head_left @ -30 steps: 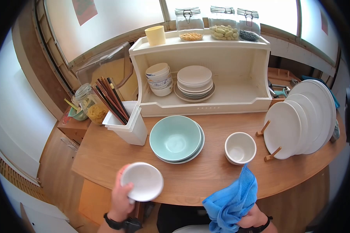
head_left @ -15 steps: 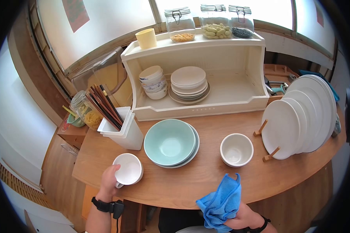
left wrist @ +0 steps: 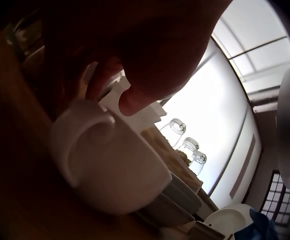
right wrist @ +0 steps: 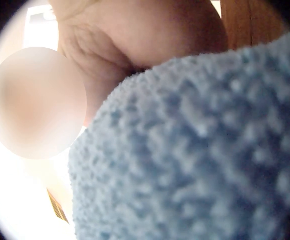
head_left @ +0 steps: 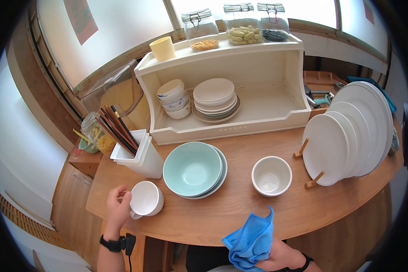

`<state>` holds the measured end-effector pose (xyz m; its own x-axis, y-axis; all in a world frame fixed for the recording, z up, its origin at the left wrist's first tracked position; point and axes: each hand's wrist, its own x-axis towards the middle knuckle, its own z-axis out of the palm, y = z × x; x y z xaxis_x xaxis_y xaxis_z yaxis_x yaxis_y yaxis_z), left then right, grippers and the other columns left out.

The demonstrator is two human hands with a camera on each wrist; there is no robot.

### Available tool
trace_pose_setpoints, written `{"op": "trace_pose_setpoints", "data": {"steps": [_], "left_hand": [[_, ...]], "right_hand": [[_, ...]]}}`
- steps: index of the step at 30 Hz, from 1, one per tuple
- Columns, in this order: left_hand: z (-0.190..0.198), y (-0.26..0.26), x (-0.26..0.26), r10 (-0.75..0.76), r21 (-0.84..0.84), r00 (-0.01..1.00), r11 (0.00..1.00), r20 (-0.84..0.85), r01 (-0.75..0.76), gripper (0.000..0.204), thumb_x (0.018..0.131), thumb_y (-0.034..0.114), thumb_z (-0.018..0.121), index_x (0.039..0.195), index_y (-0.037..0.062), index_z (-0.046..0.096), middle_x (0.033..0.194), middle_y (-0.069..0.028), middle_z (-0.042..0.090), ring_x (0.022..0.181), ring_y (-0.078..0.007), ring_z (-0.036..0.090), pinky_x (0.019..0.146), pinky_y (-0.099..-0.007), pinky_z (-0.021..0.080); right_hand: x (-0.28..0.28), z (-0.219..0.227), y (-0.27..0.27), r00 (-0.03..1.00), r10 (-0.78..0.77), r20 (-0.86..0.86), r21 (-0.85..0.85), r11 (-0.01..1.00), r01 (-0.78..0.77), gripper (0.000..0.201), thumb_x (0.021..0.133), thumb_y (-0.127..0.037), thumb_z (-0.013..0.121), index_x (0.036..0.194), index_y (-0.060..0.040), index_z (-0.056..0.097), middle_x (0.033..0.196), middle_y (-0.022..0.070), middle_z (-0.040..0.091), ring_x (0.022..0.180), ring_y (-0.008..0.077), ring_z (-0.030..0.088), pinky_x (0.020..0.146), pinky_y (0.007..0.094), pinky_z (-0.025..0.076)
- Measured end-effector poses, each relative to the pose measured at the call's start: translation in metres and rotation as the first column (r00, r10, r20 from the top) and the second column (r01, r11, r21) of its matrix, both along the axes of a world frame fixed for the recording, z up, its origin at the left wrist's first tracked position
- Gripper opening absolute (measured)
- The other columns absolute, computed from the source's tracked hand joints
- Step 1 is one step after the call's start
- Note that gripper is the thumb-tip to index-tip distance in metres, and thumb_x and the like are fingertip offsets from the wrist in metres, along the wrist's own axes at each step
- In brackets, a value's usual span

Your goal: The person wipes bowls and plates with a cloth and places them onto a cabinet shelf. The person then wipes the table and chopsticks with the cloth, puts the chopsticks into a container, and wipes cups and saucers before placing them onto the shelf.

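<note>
A white mug [head_left: 147, 199] stands upright near the table's front left, its handle towards my left hand [head_left: 117, 209]. The fingers of that hand are loosely bent beside the rim and hold nothing. In the left wrist view the thumb hovers just above the mug [left wrist: 117, 165], apart from its handle. My right hand [head_left: 280, 257] grips a bunched blue cloth [head_left: 250, 238] at the table's front edge. The cloth [right wrist: 195, 150] fills much of the right wrist view and hides the fingertips.
Right of the mug are a mint bowl [head_left: 192, 167] on other dishes and a white cup [head_left: 271, 176]. White plates [head_left: 325, 147] stand in a wooden rack. Behind are a chopstick holder [head_left: 145, 158] and a cream shelf [head_left: 267, 86] with bowls, plates and jars.
My left hand has brought the mug left and down onto the table, then let go of it and drawn slightly away. The right hand still holds the cloth, a little further left in view.
</note>
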<state>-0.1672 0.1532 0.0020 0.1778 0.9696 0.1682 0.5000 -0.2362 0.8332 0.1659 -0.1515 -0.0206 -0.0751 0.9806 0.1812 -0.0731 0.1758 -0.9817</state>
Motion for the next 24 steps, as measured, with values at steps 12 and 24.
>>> {"op": "trace_pose_setpoints", "data": {"steps": [12,24], "left_hand": [[0.076,-0.034,0.126,-0.29,0.247,0.822,0.858,-0.491,0.45,0.051,0.091,0.026,0.064,0.127,-0.0074,0.052,0.115,-0.0242,0.06,0.099,-0.0367,0.061,0.083,-0.0394,0.051],[0.067,0.001,0.149,-0.262,0.022,0.741,0.937,-0.618,0.349,0.04,0.091,0.026,0.059,0.116,-0.0049,0.059,0.102,-0.028,0.066,0.099,-0.0418,0.064,0.086,-0.0447,0.05]], "right_hand": [[-0.003,0.002,0.0,0.993,-0.03,0.112,0.152,0.988,0.012,0.035,0.082,0.002,0.06,0.116,0.0004,0.061,0.117,0.0162,0.063,0.109,0.0309,0.061,0.097,0.04,0.045],[-0.005,0.009,0.003,0.989,-0.112,0.1,0.359,0.931,0.07,0.026,0.083,0.0,0.06,0.108,-0.0015,0.061,0.107,0.0164,0.062,0.101,0.0346,0.06,0.092,0.0413,0.046]]}}
